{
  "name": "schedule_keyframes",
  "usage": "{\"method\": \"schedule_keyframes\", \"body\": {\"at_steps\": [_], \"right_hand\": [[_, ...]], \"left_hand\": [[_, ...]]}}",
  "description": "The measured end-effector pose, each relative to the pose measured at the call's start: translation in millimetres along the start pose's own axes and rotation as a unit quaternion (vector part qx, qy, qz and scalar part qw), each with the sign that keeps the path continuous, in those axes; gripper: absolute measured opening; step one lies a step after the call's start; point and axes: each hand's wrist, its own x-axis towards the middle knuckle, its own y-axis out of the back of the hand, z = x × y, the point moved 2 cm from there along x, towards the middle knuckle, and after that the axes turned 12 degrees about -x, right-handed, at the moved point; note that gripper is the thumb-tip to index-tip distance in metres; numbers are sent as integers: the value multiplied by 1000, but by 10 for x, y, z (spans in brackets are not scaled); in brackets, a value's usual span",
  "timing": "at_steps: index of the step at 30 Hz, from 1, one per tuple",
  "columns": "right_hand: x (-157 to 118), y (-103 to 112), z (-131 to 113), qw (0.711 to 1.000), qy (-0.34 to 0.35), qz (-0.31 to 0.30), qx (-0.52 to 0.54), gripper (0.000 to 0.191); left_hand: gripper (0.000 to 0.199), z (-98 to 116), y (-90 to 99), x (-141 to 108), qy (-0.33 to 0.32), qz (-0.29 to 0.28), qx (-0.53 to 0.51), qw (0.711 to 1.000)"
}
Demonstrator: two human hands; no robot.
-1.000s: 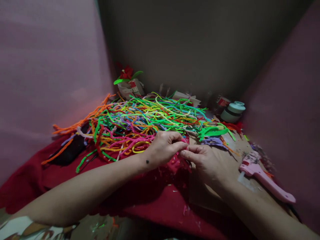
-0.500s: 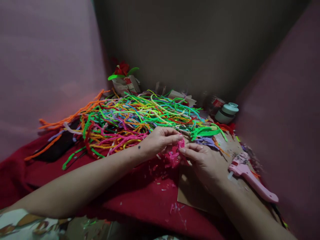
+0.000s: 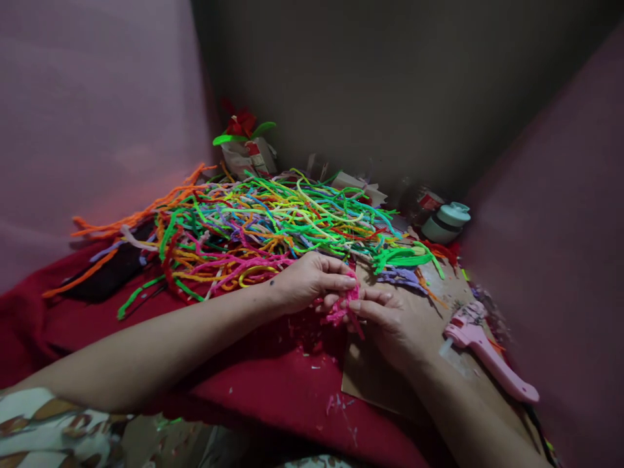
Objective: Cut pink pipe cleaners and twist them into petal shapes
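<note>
Between my two hands is a small bundle of bent pink pipe cleaners (image 3: pixel 337 316), its loops and ends partly hidden by the fingers. My left hand (image 3: pixel 314 281) pinches its upper part between thumb and fingers. On the lower right side, my right hand (image 3: pixel 385 315) grips the same bundle with thumb and forefinger. Just behind the hands spreads a big heap of pipe cleaners (image 3: pixel 273 221) in green, orange, yellow, pink and other colours.
A pink hot glue gun (image 3: pixel 487 351) lies at right on a brown board (image 3: pixel 375 377). Behind it stands a pale green lidded jar (image 3: pixel 446 222). A red flower with green leaves (image 3: pixel 241 123) is at the back left. Pink scraps dot the red cloth (image 3: pixel 273 390).
The pink bundle has turned slightly in my fingers and hangs a little lower, with one end now pointing down. The whole view has shifted a little. Both hands keep hold.
</note>
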Motion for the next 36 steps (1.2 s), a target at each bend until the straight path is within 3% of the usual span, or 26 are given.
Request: {"method": "schedule_keyframes", "body": {"at_steps": [5,9,14,18,20,23,25,28,33,36], "right_hand": [[11,-37,9,998,-8,-34,57,15],[34,-31,51,999,-14,-10,29,23],[40,-22,40,998,-36,20,-50,27],[21,-42,-77,995,-36,34,-85,26],[12,-34,-114,993,-44,44,-101,27],[20,5,-125,993,-30,53,-103,25],[37,33,-118,995,-11,51,-85,23],[52,56,-97,996,-15,60,-69,21],[27,48,-82,989,-24,83,-118,22],[12,43,-83,985,-10,90,-148,22]], "left_hand": [[19,50,-64,-54,-2,11,48,999],[16,99,-123,-82,-2,38,177,984],[14,162,-161,-96,-102,54,407,906],[13,161,-178,-117,-194,74,481,852],[12,143,-156,-116,-205,82,441,870],[17,87,-60,-81,-106,74,252,959],[26,65,9,-60,-52,78,118,989],[33,76,62,-49,-48,93,48,993],[24,81,-12,-81,-22,82,124,989],[17,82,-51,-108,-105,83,222,966]]}}
